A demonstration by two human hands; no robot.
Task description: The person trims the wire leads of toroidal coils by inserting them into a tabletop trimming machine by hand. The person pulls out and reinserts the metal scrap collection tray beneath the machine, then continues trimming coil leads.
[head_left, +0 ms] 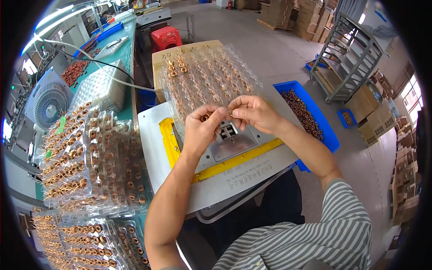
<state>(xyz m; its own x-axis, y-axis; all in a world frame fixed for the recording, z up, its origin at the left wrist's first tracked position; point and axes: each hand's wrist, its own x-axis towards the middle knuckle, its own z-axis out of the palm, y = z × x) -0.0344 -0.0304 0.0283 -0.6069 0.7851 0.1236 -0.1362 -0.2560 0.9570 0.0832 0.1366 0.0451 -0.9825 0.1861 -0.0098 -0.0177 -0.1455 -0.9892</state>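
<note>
My left hand [200, 128] is closed, its thumb and fingers pinching a small copper-wound ring coil [205, 117] that is mostly covered by the fingers. Close beside it, my right hand [255, 115] also pinches, fingertips almost meeting those of the left; a thin copper-coloured bit shows there, too small to name. Both hands hover over a metal plate [243, 146] with a dark slotted fixture [228, 131] set in a white machine top [155, 135]. Just beyond them lies a clear plastic tray [211, 76] with rows of copper-wired coils, two darker ones standing out at its far left.
Stacked trays of coils [67, 162] rise at the left near a fan [50, 105]. A blue bin [330, 139] of reddish-brown rings stands at the right. Yellow strips [238, 163] edge the plate. Farther off are a red stool [166, 39], a wheeled rack [348, 58] and cardboard boxes [378, 112].
</note>
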